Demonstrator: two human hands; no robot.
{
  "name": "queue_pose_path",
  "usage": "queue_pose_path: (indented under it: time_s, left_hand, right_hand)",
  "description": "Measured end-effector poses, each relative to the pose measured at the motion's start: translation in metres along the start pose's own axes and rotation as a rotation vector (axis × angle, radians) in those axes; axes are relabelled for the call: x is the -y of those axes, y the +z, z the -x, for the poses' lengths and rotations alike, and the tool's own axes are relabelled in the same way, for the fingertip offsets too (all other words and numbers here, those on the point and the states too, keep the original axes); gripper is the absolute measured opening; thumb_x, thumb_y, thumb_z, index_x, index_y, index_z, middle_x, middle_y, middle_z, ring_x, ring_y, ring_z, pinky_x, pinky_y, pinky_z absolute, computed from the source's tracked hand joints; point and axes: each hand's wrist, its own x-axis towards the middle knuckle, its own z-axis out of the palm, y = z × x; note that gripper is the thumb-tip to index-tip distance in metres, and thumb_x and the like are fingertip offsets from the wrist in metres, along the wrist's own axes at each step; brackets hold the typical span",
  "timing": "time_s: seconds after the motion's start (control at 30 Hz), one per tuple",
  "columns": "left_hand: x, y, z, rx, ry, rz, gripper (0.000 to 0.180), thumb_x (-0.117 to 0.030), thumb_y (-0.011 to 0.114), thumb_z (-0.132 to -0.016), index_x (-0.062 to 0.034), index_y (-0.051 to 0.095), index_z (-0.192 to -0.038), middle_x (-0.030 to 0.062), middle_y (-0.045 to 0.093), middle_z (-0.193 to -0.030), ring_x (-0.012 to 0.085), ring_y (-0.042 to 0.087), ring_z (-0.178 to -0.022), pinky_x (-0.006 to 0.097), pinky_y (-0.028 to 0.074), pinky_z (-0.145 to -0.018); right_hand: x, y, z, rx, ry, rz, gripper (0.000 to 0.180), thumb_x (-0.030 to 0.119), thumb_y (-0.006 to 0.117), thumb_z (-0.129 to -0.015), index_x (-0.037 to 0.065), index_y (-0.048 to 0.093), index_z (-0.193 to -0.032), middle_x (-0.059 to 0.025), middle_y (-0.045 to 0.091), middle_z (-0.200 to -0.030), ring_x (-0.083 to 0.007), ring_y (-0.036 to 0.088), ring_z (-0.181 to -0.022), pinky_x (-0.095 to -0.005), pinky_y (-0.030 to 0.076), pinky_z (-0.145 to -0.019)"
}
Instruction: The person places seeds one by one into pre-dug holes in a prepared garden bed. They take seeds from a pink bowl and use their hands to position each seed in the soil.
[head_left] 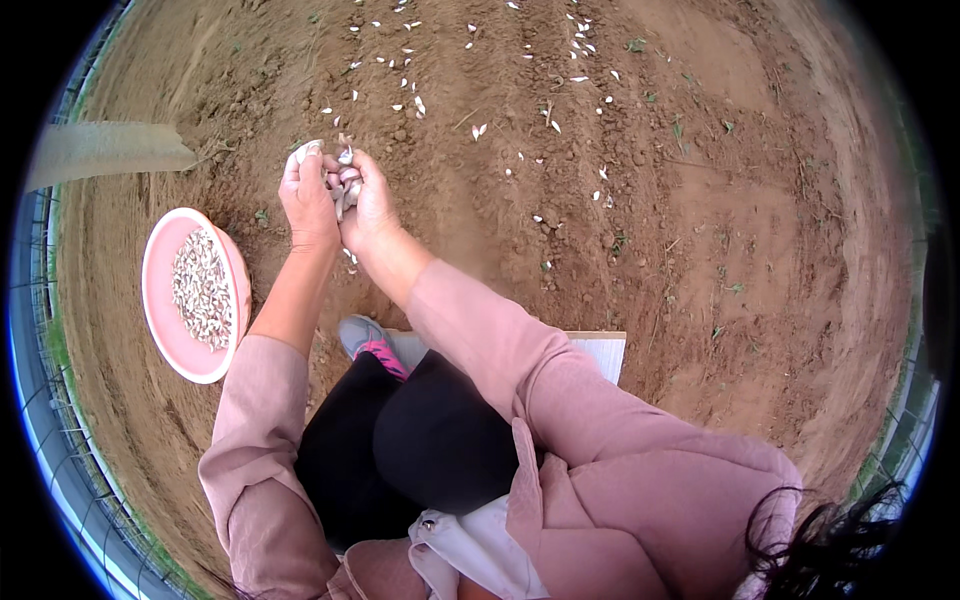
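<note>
My left hand (306,200) and my right hand (368,198) are held together over brown tilled soil (700,250). Both are closed around a bunch of pale garlic cloves (344,180); one whitish clove (305,150) sticks up from my left fingers. Many more white cloves (410,95) lie scattered in rows on the soil beyond my hands. A pink round basin (160,300) with a heap of cloves (203,288) sits on the ground to my left.
I am crouched, with black trousers (420,430) and a grey-pink shoe (368,340) below my arms. A pale flat board (600,352) lies under me. A light plank (100,150) lies at far left. Wire fencing (60,470) edges the plot.
</note>
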Motion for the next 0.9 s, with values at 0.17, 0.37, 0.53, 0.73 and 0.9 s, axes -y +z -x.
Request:
queue_pose_path:
  time_s: [0.17,0.37,0.53,0.73,0.9]
  left_hand:
    - [0.015,0.015,-0.003,0.045,-0.058,0.115,0.015,-0.016,0.041,-0.079,-0.0023,0.046,-0.083,0.0012,0.044,-0.058,0.0074,0.042,-0.05,0.019,0.037,-0.046]
    - [0.001,0.005,-0.011,0.087,-0.401,0.493,0.018,-0.021,0.042,-0.079,-0.004,0.046,-0.086,0.0004,0.039,-0.057,0.0112,0.032,-0.047,0.025,0.029,-0.044]
    - [0.008,-0.08,-0.003,0.206,-0.537,0.566,0.022,-0.025,0.041,-0.08,-0.0051,0.048,-0.086,0.0,0.042,-0.057,0.0077,0.032,-0.043,0.019,0.025,-0.034]
    - [0.1,-0.136,0.049,0.122,-0.806,0.684,0.02,-0.022,0.042,-0.078,-0.0051,0.049,-0.086,0.004,0.05,-0.062,0.0113,0.042,-0.048,0.021,0.032,-0.037]
    - [0.144,-0.096,0.05,0.019,-0.914,0.948,0.019,-0.023,0.041,-0.078,-0.0069,0.05,-0.084,0.0052,0.053,-0.074,0.0158,0.052,-0.063,0.026,0.043,-0.053]
  right_hand:
    - [0.019,-0.015,-0.003,-0.061,-0.002,-0.119,0.018,0.024,0.047,-0.076,0.006,0.049,-0.075,-0.0041,0.053,-0.066,-0.0146,0.052,-0.059,-0.0244,0.043,-0.053]
    - [0.036,-0.083,0.005,-0.163,0.191,-0.044,0.018,0.028,0.048,-0.074,0.01,0.051,-0.08,-0.0033,0.056,-0.072,-0.0162,0.056,-0.062,-0.0296,0.046,-0.048]
    - [0.066,-0.136,0.028,-0.311,0.265,0.129,0.014,0.023,0.049,-0.074,0.009,0.051,-0.079,-0.003,0.054,-0.069,-0.0139,0.053,-0.057,-0.0248,0.042,-0.042]
    - [0.036,-0.117,0.013,-0.362,0.278,0.547,0.014,0.02,0.049,-0.075,0.007,0.051,-0.08,-0.0035,0.052,-0.069,-0.0117,0.051,-0.055,-0.0246,0.04,-0.041]
    - [-0.018,-0.098,-0.002,0.001,0.175,1.247,0.012,0.012,0.049,-0.073,0.003,0.054,-0.08,-0.005,0.055,-0.075,-0.0116,0.052,-0.06,-0.0233,0.042,-0.053]
